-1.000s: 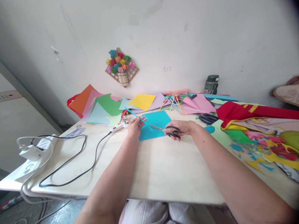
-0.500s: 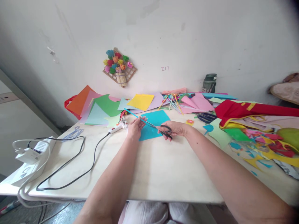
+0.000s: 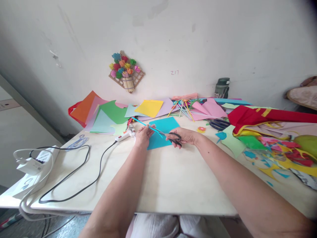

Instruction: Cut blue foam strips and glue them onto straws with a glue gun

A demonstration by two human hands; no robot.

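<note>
Left hand (image 3: 143,136) pinching narrow blue paper strip (image 3: 138,121); right hand (image 3: 186,136) gripping black-handled metal scissors (image 3: 175,143). Wall-mounted, cylindrical bundled-stick vase (image 3: 128,85) holds multicoloured flowers (image 3: 122,63).

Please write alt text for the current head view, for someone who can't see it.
A person's left hand holds a thin blue strip and the right hand holds black-handled scissors at the strip's right end, above a blue sheet on a pale table. Coloured papers lie along the back; a white corded tool rests at left.

Blue sheet (image 3: 168,124) on pale table (image 3: 183,181)
</note>
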